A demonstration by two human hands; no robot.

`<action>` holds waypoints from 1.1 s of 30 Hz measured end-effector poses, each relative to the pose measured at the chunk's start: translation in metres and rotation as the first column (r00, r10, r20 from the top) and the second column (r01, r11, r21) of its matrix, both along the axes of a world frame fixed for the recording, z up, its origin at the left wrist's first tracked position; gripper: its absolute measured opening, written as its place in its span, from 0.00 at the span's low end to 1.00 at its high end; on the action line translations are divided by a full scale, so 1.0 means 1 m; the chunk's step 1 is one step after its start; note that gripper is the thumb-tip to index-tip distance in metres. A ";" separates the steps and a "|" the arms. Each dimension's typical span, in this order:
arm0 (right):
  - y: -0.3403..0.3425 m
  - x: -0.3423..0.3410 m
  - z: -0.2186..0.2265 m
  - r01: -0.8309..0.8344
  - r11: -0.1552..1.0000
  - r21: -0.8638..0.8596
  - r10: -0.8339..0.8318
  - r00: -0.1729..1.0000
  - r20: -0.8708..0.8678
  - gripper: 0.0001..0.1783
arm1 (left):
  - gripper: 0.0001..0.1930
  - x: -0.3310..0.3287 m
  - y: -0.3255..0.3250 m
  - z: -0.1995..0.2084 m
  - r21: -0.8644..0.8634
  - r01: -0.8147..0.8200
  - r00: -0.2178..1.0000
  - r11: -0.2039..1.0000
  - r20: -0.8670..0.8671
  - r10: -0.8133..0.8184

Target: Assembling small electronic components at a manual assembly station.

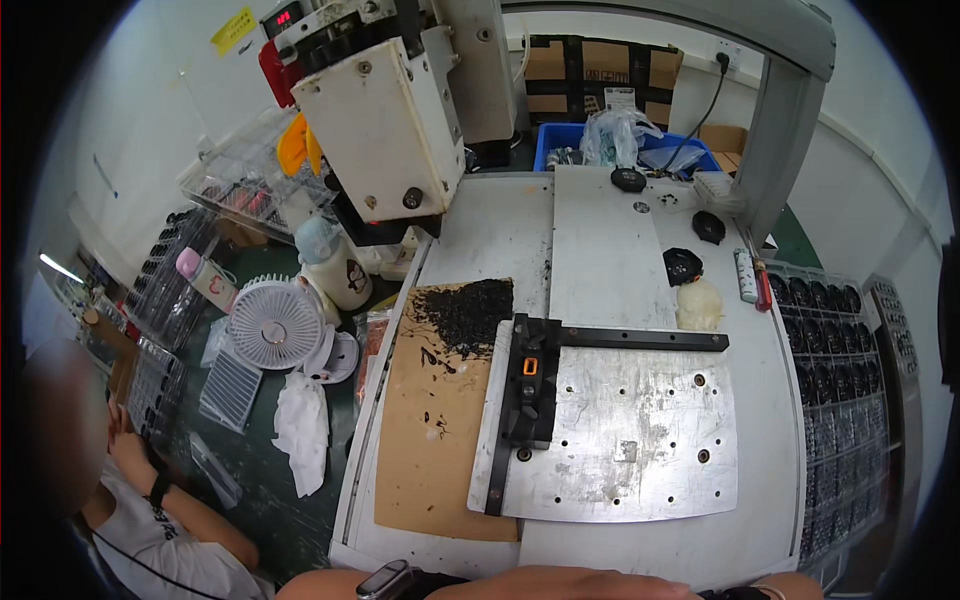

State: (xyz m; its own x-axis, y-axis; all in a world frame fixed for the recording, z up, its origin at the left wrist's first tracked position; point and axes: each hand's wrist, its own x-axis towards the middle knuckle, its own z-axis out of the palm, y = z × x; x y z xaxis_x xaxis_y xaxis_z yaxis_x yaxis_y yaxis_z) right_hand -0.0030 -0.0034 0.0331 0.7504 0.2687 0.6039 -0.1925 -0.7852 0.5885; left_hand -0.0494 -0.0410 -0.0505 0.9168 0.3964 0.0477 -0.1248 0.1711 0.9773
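Note:
My left hand [570,582] lies stretched out across the bottom edge, a watch [386,578] on its wrist, and holds nothing that I can see. At the lower right my right forearm [790,587] just enters; the right hand itself is out of sight. Nearest to them is a metal plate [640,440] with several holes. A black block [527,400] with an orange insert stands along its left side, and a black bar [645,339] runs along its far edge. To the left, a brown board [430,490] carries a heap of black scraps [468,312].
A white machine head [380,130] overhangs the far left. Black round parts [709,227], a pale lump [699,306] and a red-handled tool [763,287] lie at the right. Trays of black parts [825,340] stand beyond. Leftward are a fan [276,322] and another person's arm [205,520].

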 end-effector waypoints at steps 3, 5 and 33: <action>-0.001 0.000 0.002 -0.003 1.000 -0.006 0.003 0.999 -0.036 0.15 | 0.30 0.006 -0.003 -0.003 0.040 0.008 1.000 0.999 0.015 -0.008; 0.001 0.001 0.002 0.012 1.000 -0.020 -0.012 1.000 -0.029 0.15 | 0.29 -0.001 -0.004 -0.004 0.067 0.013 1.000 0.998 0.024 -0.015; 0.009 0.001 -0.007 0.057 0.996 -0.072 -0.061 0.996 -0.063 0.17 | 0.23 0.005 0.004 -0.025 0.422 -0.002 0.986 0.907 0.152 -0.069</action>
